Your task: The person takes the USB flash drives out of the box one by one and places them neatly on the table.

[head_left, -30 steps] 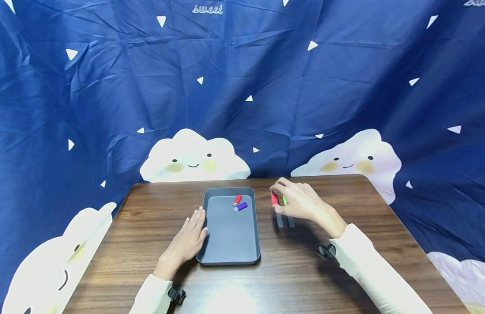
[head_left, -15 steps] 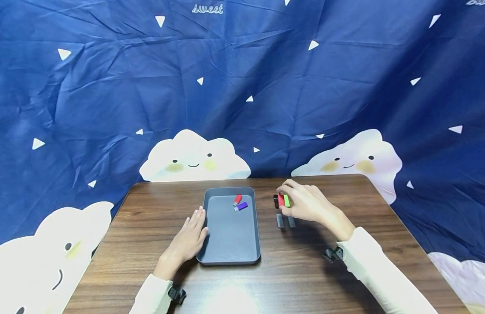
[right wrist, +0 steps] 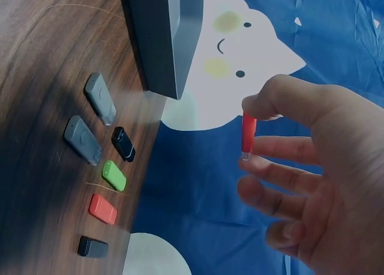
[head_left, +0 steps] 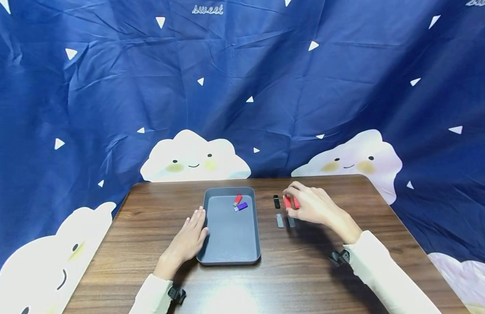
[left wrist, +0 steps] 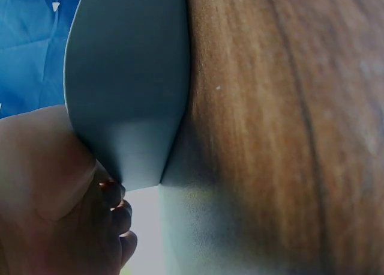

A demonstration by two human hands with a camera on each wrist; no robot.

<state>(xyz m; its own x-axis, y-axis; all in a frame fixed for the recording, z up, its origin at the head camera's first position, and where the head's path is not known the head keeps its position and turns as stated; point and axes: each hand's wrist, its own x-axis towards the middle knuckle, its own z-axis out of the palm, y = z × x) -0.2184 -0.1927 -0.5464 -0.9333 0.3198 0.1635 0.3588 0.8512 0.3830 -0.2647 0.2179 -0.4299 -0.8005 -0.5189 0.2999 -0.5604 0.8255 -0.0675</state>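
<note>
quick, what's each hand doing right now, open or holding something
Left hand: open, touching the left edge of the tray.
Right hand: closed, pinching a red stick.

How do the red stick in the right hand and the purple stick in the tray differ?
Colour: the red stick is bright red, while the purple stick is purple.
Support: the right hand pinches the red stick off the table, while the purple stick lies in the gray tray.
Shared: both are small, with a pale, silvery end.
</note>
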